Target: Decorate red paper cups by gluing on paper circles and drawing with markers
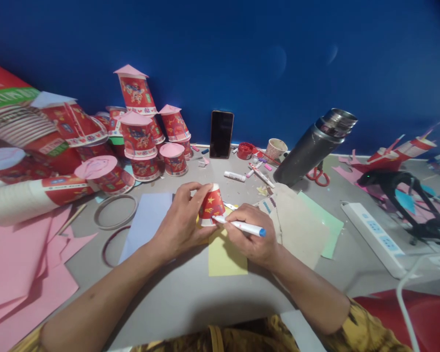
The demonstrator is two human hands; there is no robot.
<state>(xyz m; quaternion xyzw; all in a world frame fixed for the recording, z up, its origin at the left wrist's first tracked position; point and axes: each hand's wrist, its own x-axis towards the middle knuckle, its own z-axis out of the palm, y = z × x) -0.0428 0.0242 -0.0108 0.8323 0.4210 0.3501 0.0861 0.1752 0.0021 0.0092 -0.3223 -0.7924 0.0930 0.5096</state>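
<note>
A small red paper cup (211, 204) with gold stars is upside down in my left hand (181, 215), whose fingers wrap its left side. My right hand (251, 232) grips a white marker with a blue end (246, 228). The marker's tip meets the cup's side near its rim, though whether it touches is hard to tell. Beneath both hands lies a yellow paper sheet (228, 256). A bluish paper sheet (145, 220) is beside my left hand. Part of a pair of scissors (230, 206) shows behind the marker.
Stacked red cups with pink paper cones (137, 134) stand at the back left, near pink paper (18, 264) and tape rolls (115, 211). A phone (221, 134) leans on the wall. A dark thermos (313, 146), red-handled scissors (318, 177) and a power strip (374, 237) are right.
</note>
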